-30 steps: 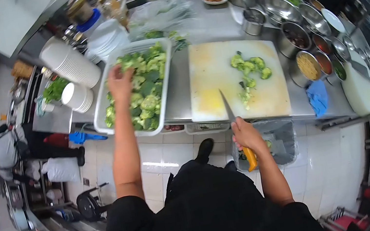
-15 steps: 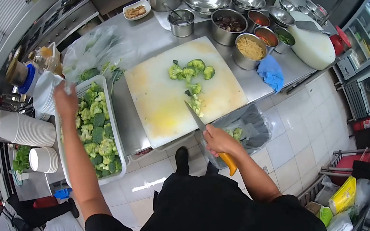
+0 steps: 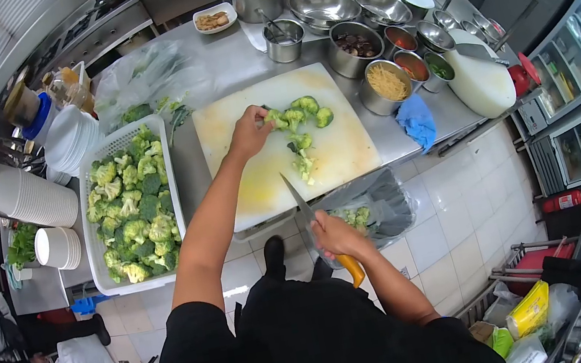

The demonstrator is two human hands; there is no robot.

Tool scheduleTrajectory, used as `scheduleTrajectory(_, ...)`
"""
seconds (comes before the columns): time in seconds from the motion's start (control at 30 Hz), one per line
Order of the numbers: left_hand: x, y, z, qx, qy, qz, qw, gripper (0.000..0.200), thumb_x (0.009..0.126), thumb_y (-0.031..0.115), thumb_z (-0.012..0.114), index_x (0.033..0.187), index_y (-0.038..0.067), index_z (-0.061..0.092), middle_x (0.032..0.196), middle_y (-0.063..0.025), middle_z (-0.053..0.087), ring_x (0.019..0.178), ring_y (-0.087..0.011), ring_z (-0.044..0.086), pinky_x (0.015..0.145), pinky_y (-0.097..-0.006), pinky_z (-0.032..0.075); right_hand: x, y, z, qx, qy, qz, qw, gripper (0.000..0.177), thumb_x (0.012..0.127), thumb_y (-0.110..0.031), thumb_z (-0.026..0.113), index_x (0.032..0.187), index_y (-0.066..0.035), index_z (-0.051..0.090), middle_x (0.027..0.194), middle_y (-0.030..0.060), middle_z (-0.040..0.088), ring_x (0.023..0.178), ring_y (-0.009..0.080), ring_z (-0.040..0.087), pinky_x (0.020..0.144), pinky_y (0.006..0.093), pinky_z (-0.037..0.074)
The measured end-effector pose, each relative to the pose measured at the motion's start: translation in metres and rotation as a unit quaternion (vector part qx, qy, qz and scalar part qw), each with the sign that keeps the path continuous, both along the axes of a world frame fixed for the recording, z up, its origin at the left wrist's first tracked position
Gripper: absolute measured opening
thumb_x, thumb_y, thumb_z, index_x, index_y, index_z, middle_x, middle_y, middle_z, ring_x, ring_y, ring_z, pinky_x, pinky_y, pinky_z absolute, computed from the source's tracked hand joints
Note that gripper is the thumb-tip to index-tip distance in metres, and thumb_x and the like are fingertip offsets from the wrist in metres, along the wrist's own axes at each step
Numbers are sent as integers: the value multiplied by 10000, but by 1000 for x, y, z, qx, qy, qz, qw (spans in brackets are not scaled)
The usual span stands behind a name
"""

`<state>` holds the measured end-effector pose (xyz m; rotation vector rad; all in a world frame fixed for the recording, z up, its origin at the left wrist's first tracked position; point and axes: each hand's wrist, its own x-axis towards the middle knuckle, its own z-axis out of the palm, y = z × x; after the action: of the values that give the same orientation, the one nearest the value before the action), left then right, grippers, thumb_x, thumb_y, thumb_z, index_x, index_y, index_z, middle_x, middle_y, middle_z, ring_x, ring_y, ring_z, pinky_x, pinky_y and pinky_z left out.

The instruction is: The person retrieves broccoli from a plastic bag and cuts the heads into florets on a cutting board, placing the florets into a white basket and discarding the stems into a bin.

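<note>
My left hand reaches over the white cutting board, its fingertips closed on the leftmost broccoli floret of a small group. Other broccoli pieces lie beside it, and cut stem bits trail toward the board's near edge. In my right hand is a knife with a yellow handle, its blade angled up and left over the board's front edge. Left of the board stands a white basket heaped with broccoli florets.
Below the board's front edge hangs a lined bin with broccoli scraps. Metal pots and bowls crowd the back right, near a blue cloth. Stacked white containers stand at left. A plastic bag lies behind the basket.
My left hand has moved right, from over the basket's far left side to the florets on the board. The knife has drawn slightly down and left in my right hand.
</note>
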<state>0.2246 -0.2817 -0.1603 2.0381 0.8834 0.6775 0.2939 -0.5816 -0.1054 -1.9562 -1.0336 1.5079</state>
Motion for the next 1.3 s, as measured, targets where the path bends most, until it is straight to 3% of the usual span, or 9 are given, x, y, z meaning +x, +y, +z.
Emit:
scheduleTrajectory(0.2, -62, -52, 32, -32, -34, 17, 999, 401, 806, 126, 788, 1128, -6, 588, 1030, -141, 645, 885, -209, 646, 774, -302, 534, 7, -11, 12, 7, -53, 20, 998, 254, 1037, -267, 417, 1002, -16, 434, 692, 154, 625, 510, 225, 626, 467, 378, 504)
scheduleTrajectory(0.3, -87, -86, 38, -10, 15, -10, 1000, 382, 795, 89, 767, 1122, -19, 603, 1013, -143, 633, 823, -203, 634, 733, -303, 532, 6, -15, 10, 84, -196, 99, 972, 217, 1011, -201, 427, 1018, 12, 459, 710, 242, 644, 569, 359, 654, 541, 474, 523)
scheduleTrajectory(0.37, -90, -97, 40, 14, 68, -33, 997, 377, 770, 61, 757, 1111, -29, 623, 990, -146, 619, 762, -208, 610, 697, -317, 526, 2, -11, 30, 45, -250, 137, 958, 227, 903, -40, 453, 1104, 65, 469, 908, 364, 652, 935, 524, 638, 857, 572, 486)
scheduleTrajectory(0.6, -87, -100, 29, 120, 44, -51, 991, 346, 732, 54, 752, 1059, -33, 680, 987, -152, 613, 878, -288, 596, 805, -370, 506, -6, -7, 41, 53, -272, 169, 946, 247, 882, -25, 460, 1108, 69, 489, 995, 363, 653, 990, 492, 649, 867, 548, 509)
scheduleTrajectory(0.67, -87, -101, 25, 169, 44, -57, 983, 343, 745, 26, 757, 1078, -22, 687, 1004, -115, 608, 755, -197, 585, 659, -302, 514, -6, -4, 40, 56, -274, 163, 946, 237, 881, -28, 465, 1096, 69, 495, 1002, 360, 654, 986, 488, 653, 867, 544, 511)
scheduleTrajectory(0.8, -86, -109, 28, 183, 55, -59, 980, 346, 749, 24, 752, 1087, -15, 684, 1011, -108, 605, 817, -199, 581, 673, -296, 508, -6, 4, 39, 62, -281, 166, 943, 218, 878, -33, 467, 1064, 71, 513, 993, 350, 661, 957, 481, 664, 864, 541, 515)
scheduleTrajectory(1.03, -85, -106, 34, 219, 42, -85, 971, 357, 732, -6, 709, 1086, 12, 663, 1090, -110, 617, 1016, -289, 567, 862, -370, 496, -2, 25, 0, 108, -299, 173, 932, 243, 861, -22, 459, 1066, 100, 510, 931, 352, 664, 919, 492, 666, 820, 539, 528)
scheduleTrajectory(1.2, -103, -107, 20, 99, 29, -14, 995, 364, 757, -4, 707, 1111, 25, 630, 1195, -125, 623, 1098, -312, 557, 924, -388, 492, 13, 18, 34, -14, -71, 103, 992, 227, 971, -116, 415, 1065, 81, 476, 739, 260, 658, 576, 343, 672, 519, 443, 543)
scheduleTrajectory(1.3, -115, -120, 15, 126, 14, -3, 992, 355, 805, 36, 739, 1135, 26, 607, 1205, -134, 624, 1069, -263, 586, 869, -355, 524, 13, 5, 19, 28, -66, 89, 993, 266, 1008, -182, 399, 1070, 69, 462, 688, 220, 634, 472, 270, 617, 433, 398, 506)
